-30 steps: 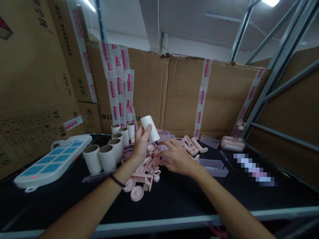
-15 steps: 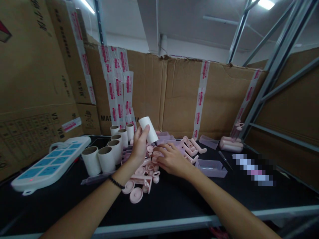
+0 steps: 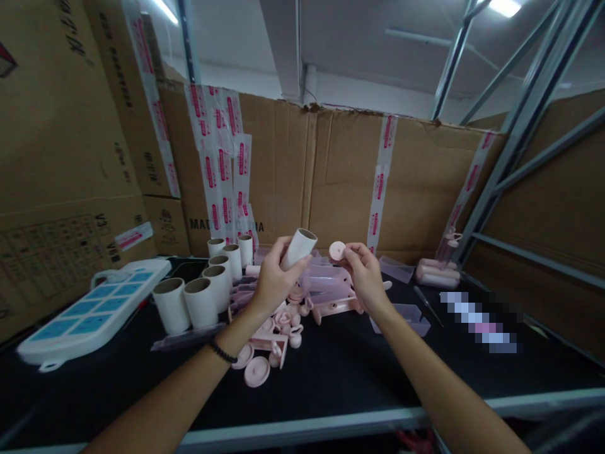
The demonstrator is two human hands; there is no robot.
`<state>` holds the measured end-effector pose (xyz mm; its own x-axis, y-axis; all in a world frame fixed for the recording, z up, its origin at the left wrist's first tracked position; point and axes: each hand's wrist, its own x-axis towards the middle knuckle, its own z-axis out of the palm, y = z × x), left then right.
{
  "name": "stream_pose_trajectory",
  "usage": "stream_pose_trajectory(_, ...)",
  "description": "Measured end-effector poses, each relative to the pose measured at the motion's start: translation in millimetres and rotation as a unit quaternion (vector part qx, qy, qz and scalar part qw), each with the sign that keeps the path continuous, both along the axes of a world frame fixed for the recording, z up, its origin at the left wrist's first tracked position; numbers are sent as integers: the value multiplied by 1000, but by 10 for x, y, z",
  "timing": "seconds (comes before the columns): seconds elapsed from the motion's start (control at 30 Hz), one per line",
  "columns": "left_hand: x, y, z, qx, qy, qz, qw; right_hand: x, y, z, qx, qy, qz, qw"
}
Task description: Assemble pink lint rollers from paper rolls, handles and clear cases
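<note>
My left hand (image 3: pixel 275 277) is wrapped round a white cardboard tube (image 3: pixel 299 250), tilted so its open end faces up and to the right. Pinched in the fingers of my right hand (image 3: pixel 367 275) is a round pink cap (image 3: pixel 337 251), held up a short way right of the tube and apart from it. Below both hands lies a heap of pink plastic parts (image 3: pixel 283 320), with discs, hooks and brackets among them. A translucent purple tray (image 3: pixel 326 282) sits behind the heap, partly covered by my hands.
Several white tubes (image 3: pixel 201 299) stand upright at the left, beside a white power strip (image 3: pixel 94 315). Right of my hands are another purple tray (image 3: pixel 407 320), a dark pen-like tool (image 3: pixel 425 302) and a pink assembled piece (image 3: pixel 438 273). Cardboard (image 3: pixel 340 176) walls the back.
My right hand has lifted out of the heap with a pink cap and moved right. My left hand has shifted right and turned the tube so its open end shows.
</note>
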<state>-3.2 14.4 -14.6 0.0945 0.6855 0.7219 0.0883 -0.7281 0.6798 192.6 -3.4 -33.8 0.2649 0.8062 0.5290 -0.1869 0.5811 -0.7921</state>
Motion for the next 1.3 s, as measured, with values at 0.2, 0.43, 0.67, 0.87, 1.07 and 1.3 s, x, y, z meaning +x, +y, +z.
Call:
stream_pose_trajectory(0.2,48,-89,-66,72,181,-1,981,6,8,18,-53,130,75,987)
stream_pose_trajectory(0.43,66,-96,-106,104,225,17,969,-56,-21,-42,-79,132,135,979)
stream_pose_trajectory(0.67,63,-125,-124,112,239,17,964,-142,-57,-46,-84,116,130,981)
stream_pose_trajectory(0.87,68,-102,-139,124,237,40,963,-216,-131,4,-77,119,109,984)
stream_pose_trajectory(1.07,72,-110,-146,124,238,37,963,-249,-133,-48,-46,65,56,995)
stream_pose_trajectory(1.3,81,-136,-70,24,165,-5,986,-297,-285,-15,63,-83,-91,990)
